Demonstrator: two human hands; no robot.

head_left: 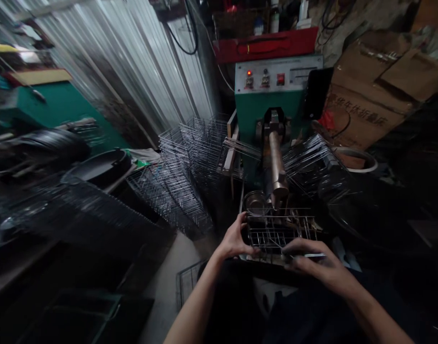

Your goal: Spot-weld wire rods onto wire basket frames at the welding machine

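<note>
My left hand (236, 240) grips the left side of a small wire basket (271, 234), its thumb at the near edge and its fingers at the far corner. At the basket's near right side, my right hand (312, 260) is closed around a thin, shiny metal wire piece (315, 255). Its fingertips are close to the basket's wires, and blur hides whether they touch. The basket lies just below the rod-like metal electrode (276, 162) of a green machine (246, 112) that looks like a spot welder.
Stacked wire baskets (185, 167) rise on the left. Bundled wire pieces (307, 160) lie right of the electrode, beside cardboard (369, 91). A black phone (317, 91) is fixed to the machine, whose panel (276, 74) shows a lit red lamp. Another wire frame (186, 284) lies below left.
</note>
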